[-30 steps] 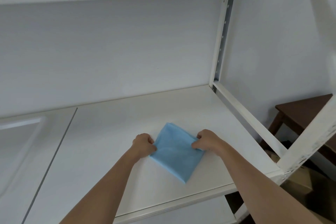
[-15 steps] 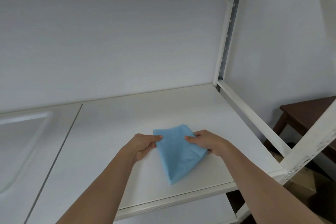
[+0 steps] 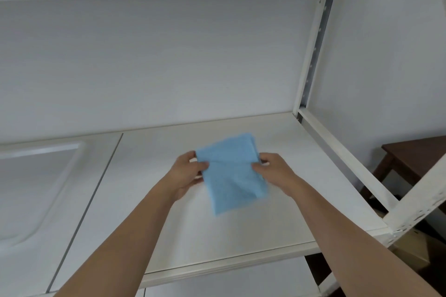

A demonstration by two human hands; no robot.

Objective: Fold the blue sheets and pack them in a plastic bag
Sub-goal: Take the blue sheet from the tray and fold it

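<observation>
A folded light-blue sheet [image 3: 231, 173] is held just above the white shelf board [image 3: 289, 176], its lower corner hanging toward me. My left hand [image 3: 187, 173] pinches its left edge with thumb on top. On the other side, my right hand [image 3: 271, 171] pinches the right edge the same way. The sheet's upper part is doubled over in layers. No plastic bag shows in this view.
A white metal rack post [image 3: 313, 50] and side rail [image 3: 342, 157] bound the shelf on the right. A white recessed panel [image 3: 36, 188] lies at the left. A dark wooden table [image 3: 415, 157] and cardboard boxes [image 3: 415, 248] sit beyond the rack at the right.
The sheet lay flat on the shelf as a diamond; both hands have lifted it, turned it and brought it up and away from me, with its lower corner now hanging.
</observation>
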